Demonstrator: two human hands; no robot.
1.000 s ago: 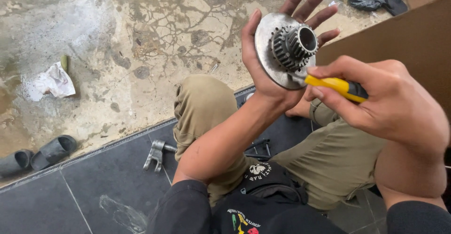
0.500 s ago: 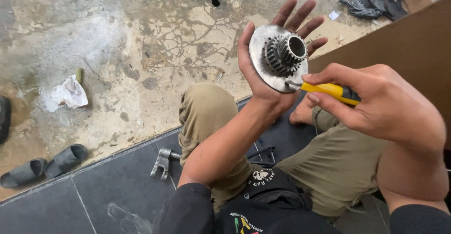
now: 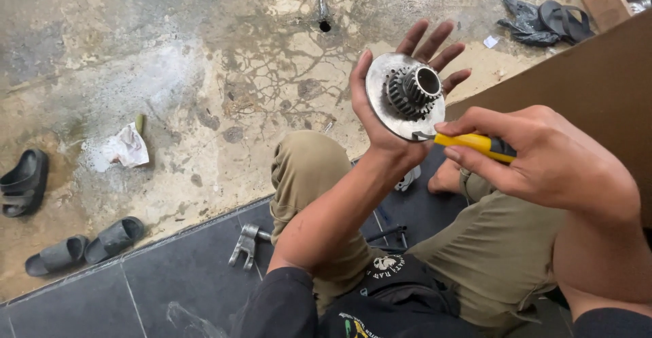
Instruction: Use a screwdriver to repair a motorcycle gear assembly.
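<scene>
The left hand (image 3: 401, 107) is held up with its palm spread wide and fingers fanned, cradling a round grey metal disc with a toothed gear hub and hollow sleeve at its centre (image 3: 406, 96); the disc lies flat against the palm, with the thumb hooked over its left rim. The right hand (image 3: 543, 161) is closed in a fist-like grip round a yellow-handled tool with a short metal tip (image 3: 475, 143), and that tip touches the disc's lower rim, just under the gear teeth. From where I stand it looks like the scraping or prying stage, the tip working at the edge of the plate. The next stroke seems to call for a steady palm behind the disc and a tip kept low against the metal, so it does not skid towards the fingers.

The person sits cross-legged in olive trousers on dark floor tiles (image 3: 170, 284). A small forked metal part (image 3: 244, 244) lies on the tiles by the knee. On the stained concrete beyond lie a crumpled white rag (image 3: 125, 148) and dark rubber sandals (image 3: 85, 245).
</scene>
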